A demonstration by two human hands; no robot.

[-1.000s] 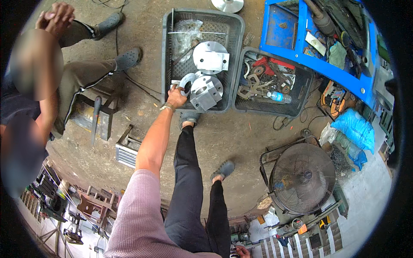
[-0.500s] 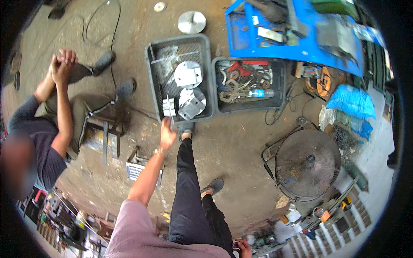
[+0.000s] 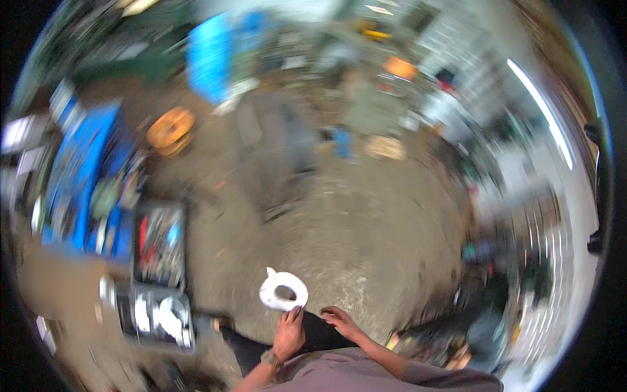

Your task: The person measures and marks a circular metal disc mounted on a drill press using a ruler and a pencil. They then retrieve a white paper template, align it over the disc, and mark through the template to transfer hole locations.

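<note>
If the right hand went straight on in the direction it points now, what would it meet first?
Most likely the ring held by the left hand, ahead and to the left of the right hand; depth is unclear, so it might pass above or below.

A curved tube light (image 3: 541,114) glares white at the upper right of the frame, while the floor (image 3: 392,215) lies in duller, softer light. Motion blur smears the top and sides into streaks, reducing a dark grey shape (image 3: 281,140) to a smudge. The ring (image 3: 268,292), lower centre, is clearer but washed out. Black vignetting rounds the corners.
</note>
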